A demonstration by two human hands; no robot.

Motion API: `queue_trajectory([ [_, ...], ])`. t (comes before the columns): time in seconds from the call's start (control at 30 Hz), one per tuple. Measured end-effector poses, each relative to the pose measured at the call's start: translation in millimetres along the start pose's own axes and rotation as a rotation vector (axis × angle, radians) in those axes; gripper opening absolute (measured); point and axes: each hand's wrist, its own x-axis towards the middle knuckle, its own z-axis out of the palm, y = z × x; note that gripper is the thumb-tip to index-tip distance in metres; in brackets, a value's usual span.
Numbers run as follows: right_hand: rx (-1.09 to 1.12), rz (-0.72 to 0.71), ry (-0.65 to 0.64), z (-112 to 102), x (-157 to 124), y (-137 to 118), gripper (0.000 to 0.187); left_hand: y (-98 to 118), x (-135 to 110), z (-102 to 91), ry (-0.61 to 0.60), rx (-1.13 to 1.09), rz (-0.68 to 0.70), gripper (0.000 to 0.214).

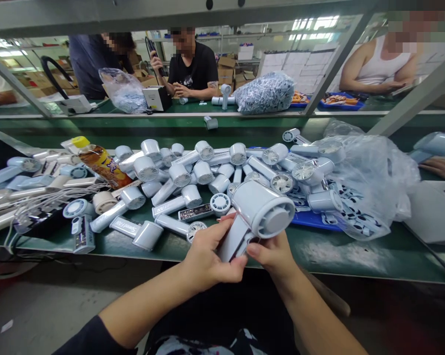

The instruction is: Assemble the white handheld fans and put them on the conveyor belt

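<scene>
A light-blue handheld fan (263, 208) is held up in front of me, its round head tilted to the right and its handle pointing down-left. My left hand (211, 251) wraps round the handle. My right hand (272, 251) grips the fan where the handle meets the head, thumb in front; its other fingers are hidden behind. Just beyond my hands lie many similar fans, among them a fan lying on its side (148, 235) and one with an exposed circuit board (195, 212).
A drink bottle with yellow cap (100, 160) leans among the fans. At right, a clear plastic bag (373, 182) of small blue parts rests by a blue tray (318, 220). A white box (434, 212) stands farther right. Co-workers (192, 69) sit across the metal frame.
</scene>
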Motion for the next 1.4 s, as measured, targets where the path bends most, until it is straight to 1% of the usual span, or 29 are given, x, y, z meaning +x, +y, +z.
queue_trajectory([
  [0.03, -0.01, -0.011, 0.008, -2, 1, 1, 0.055, -1, 1, 0.3, 0.002, -0.005, -0.038, 0.05],
  [0.1, -0.082, -0.014, -0.012, -10, 2, 1, 0.052, 0, 3, -0.9, -0.065, -0.103, -0.166, 0.045],
  [0.17, -0.279, -0.013, -0.049, -25, -1, -1, 0.049, 0, 5, -3.3, -0.124, -0.276, -0.291, 0.035],
  [0.2, -0.444, -0.021, -0.057, -33, -5, -1, 0.047, -1, 5, -4.4, -0.125, -0.37, -0.336, 0.032],
  [0.27, -0.866, -0.031, -0.035, -50, -15, 5, 0.045, -4, 6, -5.2, -0.067, -0.516, -0.385, 0.034],
  [0.33, -1.28, 0.002, -0.009, -63, -26, 17, 0.044, -10, 7, -3.8, 0.012, -0.605, -0.403, 0.039],
  [0.37, -1.423, 0.03, -0.005, -68, -31, 24, 0.041, -14, 7, -2.3, 0.055, -0.627, -0.405, 0.04],
  [0.4, -1.505, 0.053, -0.011, -72, -36, 30, 0.037, -17, 8, -0.5, 0.099, -0.638, -0.404, 0.041],
  [0.43, -1.525, 0.062, -0.022, -75, -40, 35, 0.033, -21, 10, 1.5, 0.146, -0.645, -0.404, 0.04],
  [0.47, -1.497, 0.065, -0.037, -78, -44, 37, 0.031, -24, 11, 3.5, 0.191, -0.652, -0.407, 0.038],
  [0.53, -1.338, 0.083, -0.032, -84, -51, 35, 0.03, -28, 14, 6.9, 0.277, -0.668, -0.43, 0.031],
  [0.57, -1.217, 0.104, -0.01, -86, -56, 31, 0.029, -30, 15, 8.1, 0.314, -0.672, -0.445, 0.027],
  [0.63, -0.896, 0.176, 0.07, -85, -66, 21, 0.025, -32, 16, 9.9, 0.364, -0.66, -0.47, 0.025],
  [0.7, -0.504, 0.235, 0.142, -77, -76, 11, 0.025, -32, 15, 11.8, 0.383, -0.607, -0.468, 0.03],
  [0.73, -0.329, 0.242, 0.168, -70, -80, 8, 0.028, -32, 14, 13.2, 0.388, -0.565, -0.456, 0.033],
  [0.77, -0.203, 0.234, 0.195, -62, -83, 6, 0.031, -31, 14, 14.8, 0.395, -0.52, -0.436, 0.036],
  [0.8, -0.144, 0.216, 0.218, -54, -85, 6, 0.034, -29, 13, 16.8, 0.4, -0.471, -0.409, 0.039],
  [0.83, -0.154, 0.191, 0.239, -45, -85, 7, 0.035, -27, 13, 19.0, 0.408, -0.423, -0.378, 0.041],
  [0.87, -0.216, 0.167, 0.25, -37, -85, 9, 0.036, -25, 13, 21.2, 0.418, -0.383, -0.347, 0.043],
  [0.93, -0.375, 0.137, 0.237, -26, -84, 14, 0.036, -23, 12, 24.5, 0.422, -0.344, -0.297, 0.048],
  [0.97, -0.419, 0.132, 0.226, -24, -83, 17, 0.036, -22, 11, 25.4, 0.418, -0.34, -0.283, 0.05],
  [1.0, -0.428, 0.122, 0.226, -23, -84, 19, 0.036, -22, 11, 25.6, 0.416, -0.341, -0.278, 0.051],
  [1.1, -0.354, 0.049, 0.254, -26, -88, 20, 0.039, -25, 10, 23.8, 0.436, -0.356, -0.282, 0.054],
  [1.13, -0.373, 0.023, 0.257, -28, -89, 20, 0.04, -27, 10, 23.0, 0.448, -0.363, -0.278, 0.054],
  [1.2, -0.493, -0.012, 0.232, -29, -90, 19, 0.04, -29, 10, 22.0, 0.456, -0.385, -0.242, 0.055],
  [1.27, -0.626, -0.023, 0.208, -29, -90, 19, 0.033, -30, 10, 22.2, 0.431, -0.42, -0.223, 0.054],
  [1.3, -0.655, -0.031, 0.204, -29, -90, 19, 0.031, -31, 10, 22.8, 0.416, -0.439, -0.225, 0.054],
  [1.4, -0.663, -0.054, 0.207, -30, -89, 20, 0.033, -32, 9, 25.8, 0.39, -0.479, -0.237, 0.055],
])
